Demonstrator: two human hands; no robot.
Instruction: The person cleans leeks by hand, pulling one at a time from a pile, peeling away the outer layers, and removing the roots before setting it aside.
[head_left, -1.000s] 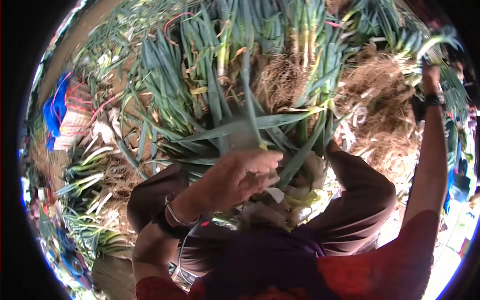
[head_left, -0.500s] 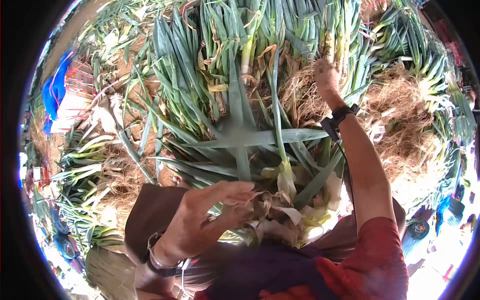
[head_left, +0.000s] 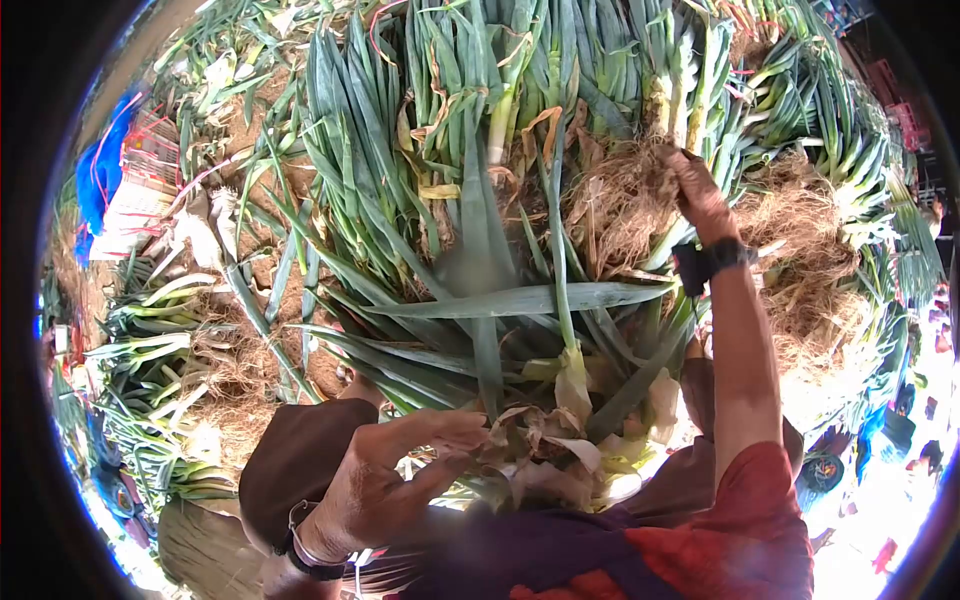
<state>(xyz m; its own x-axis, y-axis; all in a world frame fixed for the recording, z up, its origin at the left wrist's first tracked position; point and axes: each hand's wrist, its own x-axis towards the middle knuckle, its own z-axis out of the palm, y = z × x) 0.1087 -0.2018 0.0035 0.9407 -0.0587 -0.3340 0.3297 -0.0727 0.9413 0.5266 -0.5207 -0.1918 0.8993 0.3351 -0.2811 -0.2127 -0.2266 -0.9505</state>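
Head view, and the right hand (head_left: 700, 195) is at the roots (head_left: 622, 205) of the leeks (head_left: 680, 85) bunched beyond the knees, fingers bent close; I can't tell whether they grip. The left hand (head_left: 388, 470), half-open, holds nothing beside pale loose leaves (head_left: 550, 452).

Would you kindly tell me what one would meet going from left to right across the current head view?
Blue material → left hand → single leek with a pale base → right hand → tangled mass of brown roots.
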